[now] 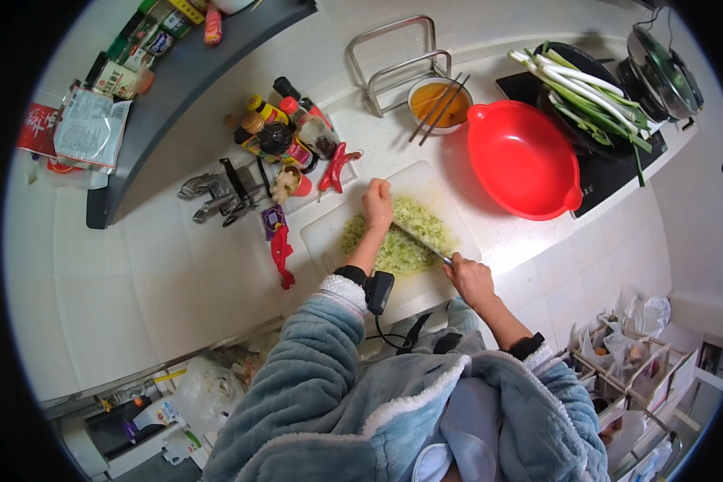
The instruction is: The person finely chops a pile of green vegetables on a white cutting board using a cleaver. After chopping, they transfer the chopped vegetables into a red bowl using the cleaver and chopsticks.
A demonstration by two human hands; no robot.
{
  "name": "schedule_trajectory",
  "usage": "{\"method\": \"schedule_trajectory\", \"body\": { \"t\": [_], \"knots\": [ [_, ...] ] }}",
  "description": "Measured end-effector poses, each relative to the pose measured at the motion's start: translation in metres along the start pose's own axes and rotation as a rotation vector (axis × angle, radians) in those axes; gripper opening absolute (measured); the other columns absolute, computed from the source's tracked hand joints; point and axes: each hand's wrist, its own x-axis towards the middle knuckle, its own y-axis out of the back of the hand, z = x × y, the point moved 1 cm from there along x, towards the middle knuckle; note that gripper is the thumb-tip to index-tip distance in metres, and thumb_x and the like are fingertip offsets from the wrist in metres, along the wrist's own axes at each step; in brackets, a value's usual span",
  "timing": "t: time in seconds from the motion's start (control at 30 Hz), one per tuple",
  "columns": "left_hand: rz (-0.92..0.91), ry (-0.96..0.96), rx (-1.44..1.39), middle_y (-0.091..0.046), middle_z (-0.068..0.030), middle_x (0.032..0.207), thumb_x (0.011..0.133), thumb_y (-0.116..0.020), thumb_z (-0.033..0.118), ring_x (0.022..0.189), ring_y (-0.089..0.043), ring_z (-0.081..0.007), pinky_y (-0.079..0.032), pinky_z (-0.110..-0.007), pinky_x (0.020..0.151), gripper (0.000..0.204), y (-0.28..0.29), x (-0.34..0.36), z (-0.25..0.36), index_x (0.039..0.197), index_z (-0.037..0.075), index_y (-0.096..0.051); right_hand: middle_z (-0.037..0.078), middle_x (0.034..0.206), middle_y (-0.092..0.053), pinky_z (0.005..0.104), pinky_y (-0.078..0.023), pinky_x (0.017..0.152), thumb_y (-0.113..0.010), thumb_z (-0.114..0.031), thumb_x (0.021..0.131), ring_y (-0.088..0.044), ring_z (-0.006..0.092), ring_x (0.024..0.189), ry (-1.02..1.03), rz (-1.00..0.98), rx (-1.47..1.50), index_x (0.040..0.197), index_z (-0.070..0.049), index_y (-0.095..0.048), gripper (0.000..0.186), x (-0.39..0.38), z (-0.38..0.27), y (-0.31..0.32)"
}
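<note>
A pile of finely chopped pale-green vegetable (402, 253) covers the middle of a white cutting board (321, 241). My right hand (470, 281) is closed on the handle of a knife (418, 241), whose blade lies across the pile. My left hand (377, 205) is curled over the far end of the blade, pressed on it. A red plastic basin (522, 157) stands beyond the board to the right. Two red chilies (336, 167) lie to the upper left of the board.
Sauce bottles (277, 140) and a knife rack (217, 193) are at the left. A bowl of orange liquid with chopsticks (434, 100), a metal rack (369, 88) and scallions in a black pan (578, 96) are behind. A grey shelf (177, 96) overhangs the upper left.
</note>
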Motion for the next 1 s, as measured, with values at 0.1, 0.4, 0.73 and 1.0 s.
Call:
{"method": "schedule_trajectory", "body": {
  "t": [0.1,0.4,0.73,1.0],
  "knots": [
    [0.054,-0.044,-0.006,-0.061,-0.0184,0.071,0.090,-0.055,0.013,0.065,-0.061,-0.0314,-0.047,-0.041,0.062,0.013,-0.002,0.000,0.001,0.085,0.001,-0.058,0.017,0.063,-0.063,0.0445,-0.051,0.052,-0.057,-0.037,0.089,-0.063,0.0347,0.057,0.039,0.068,0.033,0.086,-0.005,-0.054,0.033,-0.001,0.005,-0.003],
    [-0.023,0.100,0.013,-0.061,-0.0180,0.071,0.089,-0.055,0.012,0.065,-0.061,-0.0304,-0.047,-0.040,0.063,0.012,-0.009,0.008,0.006,0.086,0.001,-0.059,0.018,0.062,-0.062,0.0458,-0.051,0.052,-0.058,-0.037,0.089,-0.063,0.0363,0.057,0.024,0.080,0.049,0.084,-0.004,-0.053,0.033,0.004,0.009,0.005],
    [-0.024,-0.026,-0.032,-0.057,-0.0118,0.062,0.088,-0.056,0.013,0.055,-0.053,-0.0164,-0.045,-0.032,0.056,0.013,-0.045,0.021,0.020,0.084,0.001,-0.061,0.019,0.065,-0.063,0.0471,-0.051,0.054,-0.055,-0.035,0.091,-0.063,0.0375,0.060,-0.125,0.073,0.077,0.085,-0.003,-0.052,0.032,0.000,0.011,0.005],
    [0.033,-0.074,-0.029,-0.056,-0.0098,0.065,0.090,-0.055,0.011,0.057,-0.052,-0.0183,-0.042,-0.032,0.055,0.012,-0.013,0.020,0.002,0.084,0.001,-0.059,0.020,0.065,-0.064,0.0459,-0.051,0.053,-0.055,-0.038,0.091,-0.064,0.0366,0.060,-0.079,0.022,0.143,0.084,-0.004,-0.052,0.035,0.000,-0.005,-0.007]
  ]
}}
